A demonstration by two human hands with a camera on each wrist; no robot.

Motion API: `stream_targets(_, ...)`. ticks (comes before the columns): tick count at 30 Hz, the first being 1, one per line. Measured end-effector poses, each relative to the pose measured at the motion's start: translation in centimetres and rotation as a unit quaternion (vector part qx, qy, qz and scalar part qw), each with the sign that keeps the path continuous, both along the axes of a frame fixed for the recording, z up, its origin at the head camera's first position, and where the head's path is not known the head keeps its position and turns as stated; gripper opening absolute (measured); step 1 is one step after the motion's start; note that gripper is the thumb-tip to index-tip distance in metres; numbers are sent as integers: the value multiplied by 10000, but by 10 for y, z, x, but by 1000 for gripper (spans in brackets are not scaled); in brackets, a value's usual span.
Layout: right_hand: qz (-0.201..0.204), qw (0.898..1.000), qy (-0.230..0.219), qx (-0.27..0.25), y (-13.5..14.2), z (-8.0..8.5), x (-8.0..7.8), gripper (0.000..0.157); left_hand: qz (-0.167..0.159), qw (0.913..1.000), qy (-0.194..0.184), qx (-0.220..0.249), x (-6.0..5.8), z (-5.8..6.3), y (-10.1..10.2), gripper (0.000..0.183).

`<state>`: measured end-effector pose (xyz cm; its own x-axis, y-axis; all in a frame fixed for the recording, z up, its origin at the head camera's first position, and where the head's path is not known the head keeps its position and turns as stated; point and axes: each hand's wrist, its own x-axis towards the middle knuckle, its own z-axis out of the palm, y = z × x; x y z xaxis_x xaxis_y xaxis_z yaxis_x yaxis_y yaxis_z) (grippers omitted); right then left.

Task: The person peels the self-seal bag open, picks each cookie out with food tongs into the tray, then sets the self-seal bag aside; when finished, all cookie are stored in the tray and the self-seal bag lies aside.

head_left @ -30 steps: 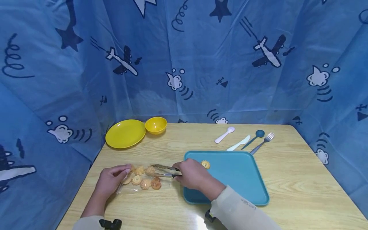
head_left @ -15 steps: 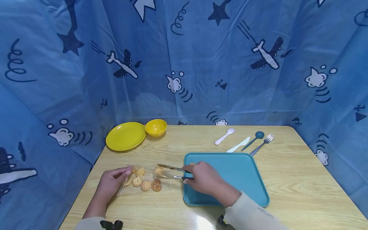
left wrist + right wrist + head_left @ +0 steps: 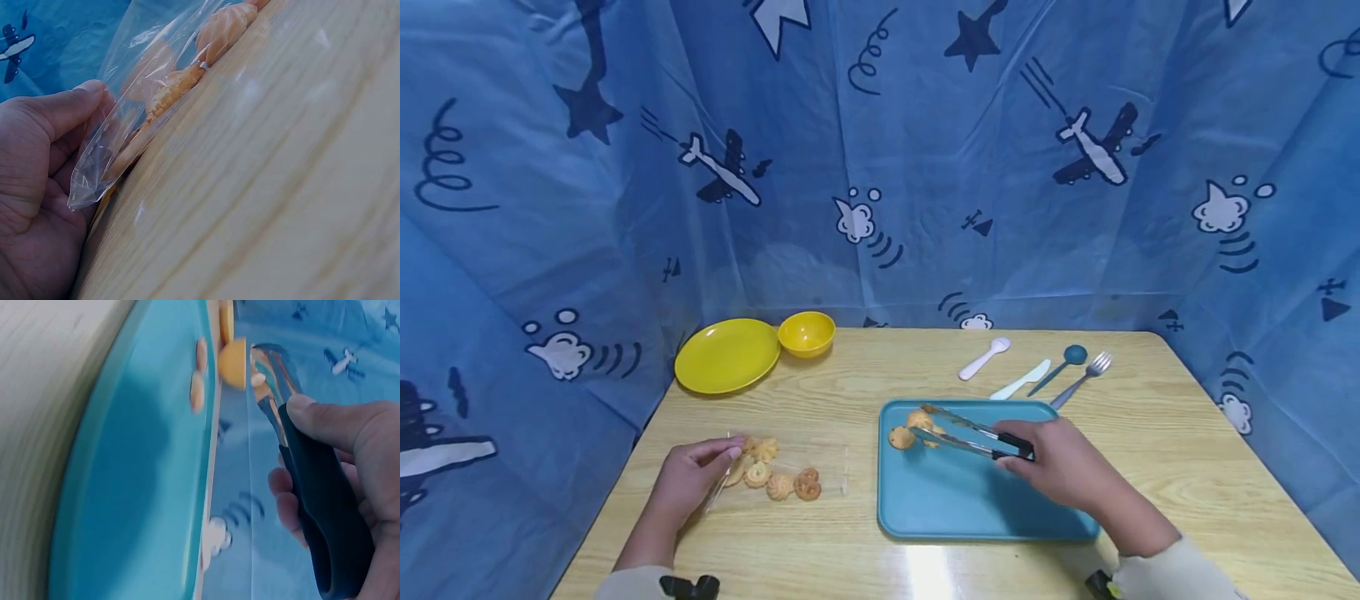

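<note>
At the left, my left hand (image 3: 688, 479) pinches the edge of a clear plastic bag (image 3: 147, 37) between thumb and fingers. Several piped cookies (image 3: 780, 486) lie in the bag on the table. My right hand (image 3: 1060, 458) grips black-handled metal tongs (image 3: 325, 500). Their tips hold a cookie (image 3: 919, 419) above the back left corner of the teal tray (image 3: 977, 492). On the tray below, two cookies (image 3: 197, 392) lie close together, partly covered by the tongs in the head view.
Behind the bag stand a yellow plate (image 3: 727, 356) and a yellow bowl (image 3: 807, 334). Beyond the tray lie a pale spoon (image 3: 985, 358), a light knife (image 3: 1021, 380), a dark teal spoon (image 3: 1074, 355) and a fork (image 3: 1084, 379). A blue curtain (image 3: 910, 167) surrounds the table.
The tongs gripped a cookie in the bag, drew it out to the right and carried it over the tray. The left hand stays on the bag's edge.
</note>
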<state>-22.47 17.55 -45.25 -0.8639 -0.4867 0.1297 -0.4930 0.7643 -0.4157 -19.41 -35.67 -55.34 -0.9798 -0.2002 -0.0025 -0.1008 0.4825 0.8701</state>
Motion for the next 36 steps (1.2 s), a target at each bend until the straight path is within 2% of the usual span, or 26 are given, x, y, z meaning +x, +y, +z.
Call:
stream_targets(4,-199,9997,8,160,29,-1,0,42,-11,10000,-61,1,0,0,-1,36)
stream_targets(9,-300,9989,52,349,48,-5,0,42,-4,9999,-141,-13,1,3,0,33)
stream_targets(21,-548,9974,-224,403,58,-24,-2,43,-56,9999,-115,-111,2,2,1,38)
stream_targets(25,-618,9967,-321,427,55,-25,-2,46,-68,9998,-146,-110,3,2,1,38)
stream_targets(30,-370,9991,-158,156,36,-17,-3,44,-82,9997,-136,-202,2,2,-1,42)
stream_targets(36,534,9986,6,-37,-12,-11,1,39,-148,9997,-72,-200,2,2,0,40)
